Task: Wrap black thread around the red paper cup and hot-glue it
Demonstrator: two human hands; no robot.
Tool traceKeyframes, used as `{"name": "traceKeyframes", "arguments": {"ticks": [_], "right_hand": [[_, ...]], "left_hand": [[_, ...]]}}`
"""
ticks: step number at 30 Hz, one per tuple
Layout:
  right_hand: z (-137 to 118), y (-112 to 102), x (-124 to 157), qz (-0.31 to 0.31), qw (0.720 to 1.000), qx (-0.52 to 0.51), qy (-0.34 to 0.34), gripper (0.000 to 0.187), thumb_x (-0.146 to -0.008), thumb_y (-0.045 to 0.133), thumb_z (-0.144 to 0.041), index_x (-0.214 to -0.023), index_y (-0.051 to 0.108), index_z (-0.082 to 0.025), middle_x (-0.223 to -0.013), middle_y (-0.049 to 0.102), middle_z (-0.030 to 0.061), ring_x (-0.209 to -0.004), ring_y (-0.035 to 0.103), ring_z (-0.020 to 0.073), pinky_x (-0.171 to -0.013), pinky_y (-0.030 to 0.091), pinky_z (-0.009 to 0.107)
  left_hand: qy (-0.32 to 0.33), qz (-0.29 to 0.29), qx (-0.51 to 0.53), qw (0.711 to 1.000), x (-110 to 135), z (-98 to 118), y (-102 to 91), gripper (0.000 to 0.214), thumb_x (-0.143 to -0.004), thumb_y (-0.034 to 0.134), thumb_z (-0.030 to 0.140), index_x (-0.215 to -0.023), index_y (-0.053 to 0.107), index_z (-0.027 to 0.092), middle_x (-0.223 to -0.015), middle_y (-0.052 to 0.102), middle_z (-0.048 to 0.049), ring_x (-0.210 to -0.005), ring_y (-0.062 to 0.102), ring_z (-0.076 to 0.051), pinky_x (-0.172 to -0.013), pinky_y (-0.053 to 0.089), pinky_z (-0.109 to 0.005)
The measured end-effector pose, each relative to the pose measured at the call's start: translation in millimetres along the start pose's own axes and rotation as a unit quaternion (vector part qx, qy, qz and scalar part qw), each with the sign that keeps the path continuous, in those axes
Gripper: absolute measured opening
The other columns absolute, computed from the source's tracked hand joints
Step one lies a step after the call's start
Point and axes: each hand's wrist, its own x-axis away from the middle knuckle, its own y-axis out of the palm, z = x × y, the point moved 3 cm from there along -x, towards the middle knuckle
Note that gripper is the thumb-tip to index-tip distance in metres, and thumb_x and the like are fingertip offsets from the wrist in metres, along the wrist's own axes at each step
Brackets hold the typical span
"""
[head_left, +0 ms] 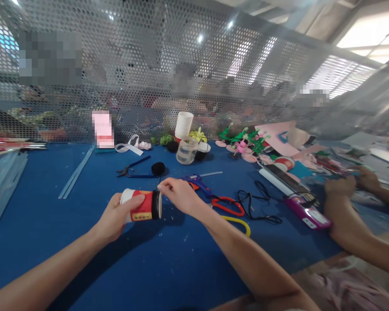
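My left hand (115,216) is wrapped round a red and white paper cup (139,206) lying on its side above the blue table (52,207), its wide end to the right banded in black yarn. My right hand (178,194) pinches at that black band near the cup's rim, fingers pressed together on the thread. A ball of black yarn (158,168) lies on the table just behind the cup. A blue glue gun (197,181) rests right behind my right hand.
Pliers (129,170), red-handled scissors (228,206), a black cord (259,203), a stack of white cups (183,125), a clear jar (187,151) and green and pink craft pieces (246,140) lie about. Another person's hands (343,190) work at the right. A perforated metal screen (149,65) closes the back.
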Motion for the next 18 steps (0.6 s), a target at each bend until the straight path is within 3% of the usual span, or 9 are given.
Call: {"name": "traceKeyframes", "arguments": {"ticks": [3,8,14,18], "right_hand": [[-5.8,-9.5,5.1,0.032,0.999,0.009,-0.043,0.026,-0.079,0.038,-0.034,-0.065,0.052,-0.016,-0.061,0.054,0.0014,-0.057,0.047,0.0108,-0.054,0.034,0.023],[-18.6,0.8,23.2,-0.100,0.993,-0.057,-0.037,0.023,-0.068,0.054,-0.040,-0.067,0.049,-0.017,-0.060,0.051,-0.0025,-0.050,0.043,0.0081,-0.047,0.033,0.020],[-17.6,14.7,31.1,-0.050,0.997,-0.060,-0.015,0.020,-0.067,0.056,-0.030,-0.058,0.042,-0.018,-0.054,0.045,-0.0048,-0.050,0.040,0.0080,-0.048,0.031,0.020],[-12.8,13.8,31.6,-0.077,0.991,-0.107,-0.014,0.024,-0.065,0.058,-0.037,-0.061,0.044,-0.018,-0.057,0.046,-0.0044,-0.051,0.040,0.0080,-0.049,0.032,0.020]], "left_hand": [[-0.024,0.025,0.043,0.999,-4.8,2.1,0.4,0.016,-0.056,0.062,0.026,-0.056,0.057,0.011,-0.044,0.055,0.0020,-0.040,0.048,-0.008,-0.039,0.035,-0.018],[-0.036,0.009,0.051,0.998,-7.9,-0.4,0.3,0.017,-0.059,0.061,0.025,-0.054,0.054,0.011,-0.044,0.054,0.0021,-0.039,0.048,-0.007,-0.038,0.034,-0.017],[-0.051,0.022,0.041,0.998,-6.7,-3.5,1.3,0.017,-0.059,0.060,0.026,-0.054,0.053,0.011,-0.043,0.054,0.0021,-0.038,0.047,-0.007,-0.038,0.034,-0.017],[-0.035,0.005,0.016,0.999,-5.8,-4.2,1.3,0.017,-0.057,0.062,0.027,-0.053,0.056,0.011,-0.043,0.054,0.0020,-0.039,0.047,-0.007,-0.039,0.033,-0.018]]}}
